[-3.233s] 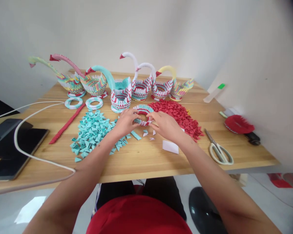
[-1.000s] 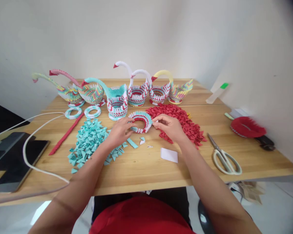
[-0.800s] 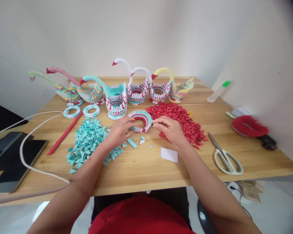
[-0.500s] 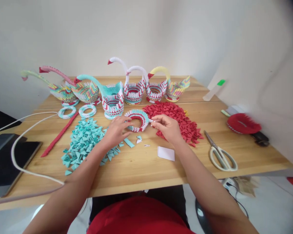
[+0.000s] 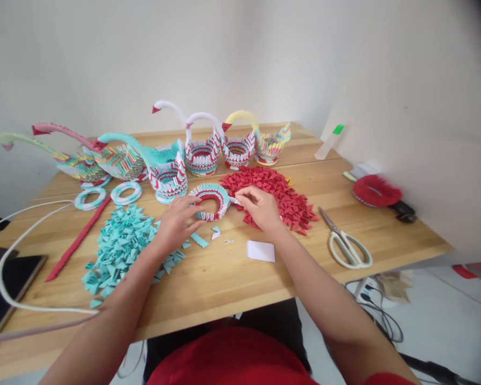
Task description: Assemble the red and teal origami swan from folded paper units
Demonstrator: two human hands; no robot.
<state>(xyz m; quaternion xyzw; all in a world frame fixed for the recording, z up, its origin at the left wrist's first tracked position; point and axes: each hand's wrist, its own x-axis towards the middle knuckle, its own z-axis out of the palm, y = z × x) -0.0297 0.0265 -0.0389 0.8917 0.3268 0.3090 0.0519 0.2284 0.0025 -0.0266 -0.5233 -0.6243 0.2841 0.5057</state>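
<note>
A ring of folded paper pieces (image 5: 223, 199), in turquoise, white and red rows, stands upright-pointed on the table between my hands. My left hand (image 5: 178, 218) curves its fingers and thumb around the ring's left side, hiding part of it. At the ring's right edge, a small white folded paper piece (image 5: 234, 201) is pinched between the thumb and fingertips of my right hand (image 5: 260, 207). Loose turquoise paper triangles (image 5: 122, 243) lie heaped beside my left forearm. Behind my right hand spreads a pile of red paper triangles (image 5: 286, 200).
Several paper swans (image 5: 168, 179) line the back. Two paper rings (image 5: 126, 193) and a red paper strip (image 5: 78, 240) lie left, near a white cable (image 5: 2, 267). Scissors (image 5: 347, 246), white paper slips (image 5: 260, 251) and a red paper ring (image 5: 374, 191) are to the right.
The view has turned, so the whole table sits further left in the picture. My hands keep nearly the same places around the ring, the white piece still in my right fingertips.
</note>
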